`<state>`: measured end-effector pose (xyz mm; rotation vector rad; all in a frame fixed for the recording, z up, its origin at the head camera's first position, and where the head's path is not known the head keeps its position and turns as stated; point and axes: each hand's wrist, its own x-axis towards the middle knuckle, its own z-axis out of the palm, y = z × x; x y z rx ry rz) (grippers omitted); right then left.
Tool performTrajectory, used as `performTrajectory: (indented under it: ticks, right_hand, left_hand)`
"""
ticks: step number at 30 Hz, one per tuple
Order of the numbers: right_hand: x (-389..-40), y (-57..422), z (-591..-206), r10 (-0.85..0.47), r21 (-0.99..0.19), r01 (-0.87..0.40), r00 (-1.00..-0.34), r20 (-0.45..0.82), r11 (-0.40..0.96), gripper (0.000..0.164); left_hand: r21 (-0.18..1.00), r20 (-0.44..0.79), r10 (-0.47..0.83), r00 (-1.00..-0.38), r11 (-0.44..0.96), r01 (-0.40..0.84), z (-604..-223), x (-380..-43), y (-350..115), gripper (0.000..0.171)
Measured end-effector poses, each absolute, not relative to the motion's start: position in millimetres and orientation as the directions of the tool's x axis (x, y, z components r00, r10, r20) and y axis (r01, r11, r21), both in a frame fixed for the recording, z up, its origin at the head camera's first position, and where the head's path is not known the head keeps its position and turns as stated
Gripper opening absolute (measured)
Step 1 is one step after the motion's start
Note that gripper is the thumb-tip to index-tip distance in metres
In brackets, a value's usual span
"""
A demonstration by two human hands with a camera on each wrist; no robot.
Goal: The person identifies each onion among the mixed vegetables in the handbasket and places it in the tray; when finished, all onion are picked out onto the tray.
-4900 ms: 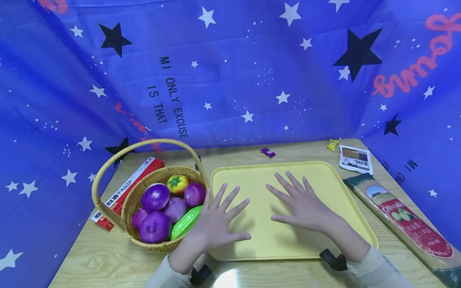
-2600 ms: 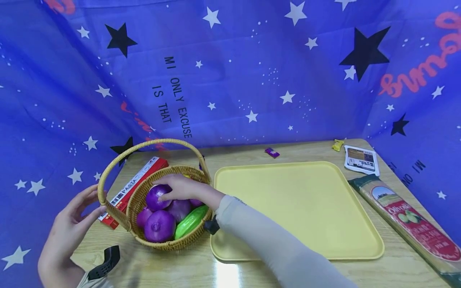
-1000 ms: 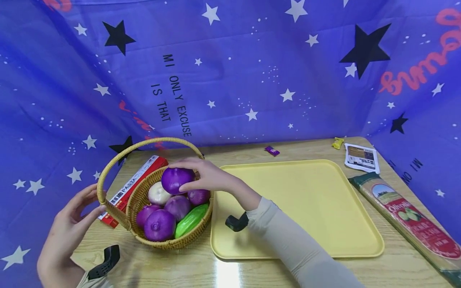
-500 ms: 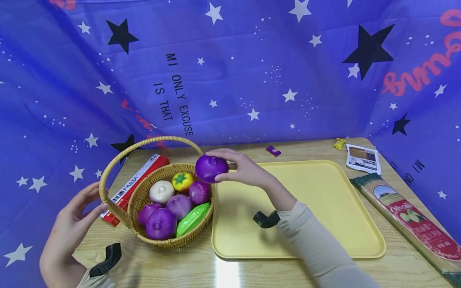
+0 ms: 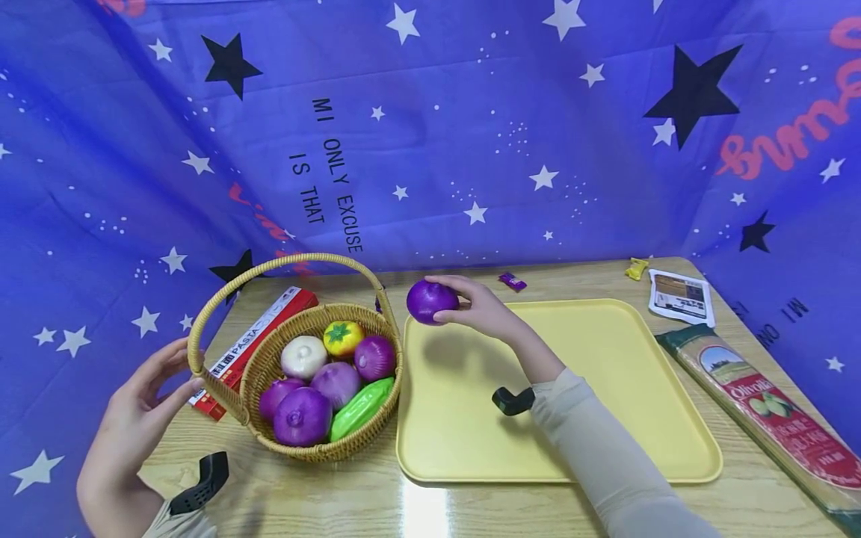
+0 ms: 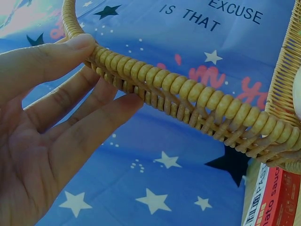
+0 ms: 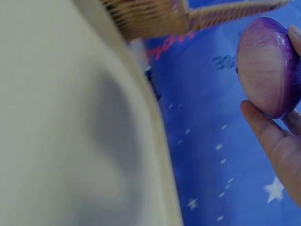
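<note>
My right hand (image 5: pixel 480 308) holds a purple onion (image 5: pixel 429 302) in the air over the far left corner of the yellow tray (image 5: pixel 558 388). In the right wrist view the onion (image 7: pixel 265 68) sits between thumb and fingers, its pale side showing. With thumb and fingers, my left hand (image 5: pixel 131 433) pinches the handle (image 6: pixel 164 82) of a wicker basket (image 5: pixel 323 452). Inside the basket are several purple onions (image 5: pixel 303 416), a white onion-like bulb (image 5: pixel 304 357), a yellow tomato-like piece with a green top (image 5: pixel 343 338) and a long green vegetable (image 5: pixel 363 409).
A red pasta box (image 5: pixel 269 329) lies behind the basket. A purple wrapped candy (image 5: pixel 513 282) and a yellow one (image 5: pixel 635 269) lie at the back. A white packet (image 5: pixel 681 295) and a long spaghetti bag (image 5: pixel 760 403) lie right of the tray. Blue star-printed cloth surrounds the table.
Both hands were spread apart at first. My left hand went to the basket handle and stayed. My right hand took the purple onion from the basket, uncovering the white bulb, and moved right over the tray.
</note>
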<state>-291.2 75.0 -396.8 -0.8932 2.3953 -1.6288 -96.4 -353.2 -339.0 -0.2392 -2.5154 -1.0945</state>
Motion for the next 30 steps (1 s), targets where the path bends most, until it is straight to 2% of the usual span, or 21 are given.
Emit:
performTrajectory:
  ticks: [5, 16, 30]
  right_hand:
    - [-302.6, 79.2, -418.0, -0.485, -0.874, -0.366, -0.856, 0.18, 0.32, 0.063]
    - [-321.4, 83.8, -457.5, -0.519, -0.87, -0.335, -0.847, 0.111, 0.361, 0.066]
    - [-323.8, 84.6, -468.0, -0.548, -0.872, -0.28, -0.836, 0.016, 0.402, 0.071]
  left_hand:
    - [0.67, 0.405, 0.001, -0.914, 0.68, 0.298, -339.9, -96.5, -353.7, 0.057]
    - [0.674, 0.408, 0.003, -0.913, 0.674, 0.303, -340.2, -96.8, -353.6, 0.057]
    - [0.671, 0.413, -0.002, -0.911, 0.677, 0.303, -339.5, -98.7, -354.5, 0.057]
